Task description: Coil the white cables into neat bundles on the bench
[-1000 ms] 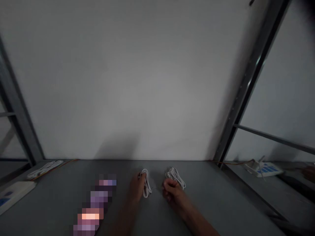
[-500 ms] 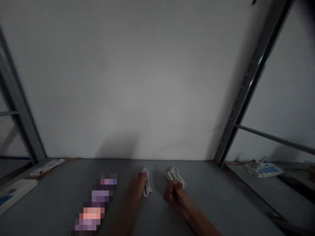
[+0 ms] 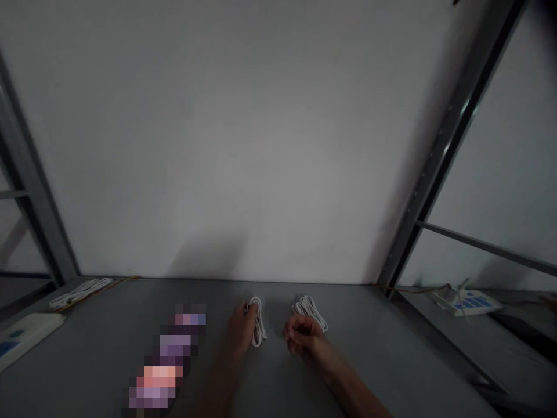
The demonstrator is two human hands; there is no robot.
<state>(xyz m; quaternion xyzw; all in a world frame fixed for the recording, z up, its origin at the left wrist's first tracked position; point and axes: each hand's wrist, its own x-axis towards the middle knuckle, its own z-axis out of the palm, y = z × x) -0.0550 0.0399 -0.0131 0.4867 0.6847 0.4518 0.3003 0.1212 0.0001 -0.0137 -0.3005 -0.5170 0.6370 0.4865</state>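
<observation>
On the grey table (image 3: 108,325), my left hand (image 3: 241,332) rests closed on a coiled white cable (image 3: 257,327), holding its loops from the left. My right hand (image 3: 304,338) is curled into a pinch just in front of a second white cable bundle (image 3: 310,310). A thin strand of the first cable runs from that coil toward my right fingers. Whether they grip that strand is too dim to tell.
A blurred-out patch (image 3: 167,357) lies left of my hands. At the far left lie a loose white cable (image 3: 78,292) and a white box (image 3: 24,334). A white and blue device (image 3: 467,301) sits on the bench at right, beyond a metal post (image 3: 435,168). A plain wall rises behind the table.
My right hand drew slightly back and left from the second bundle, its fingers curling tighter. My left hand stayed on the coil. The view shifted a little.
</observation>
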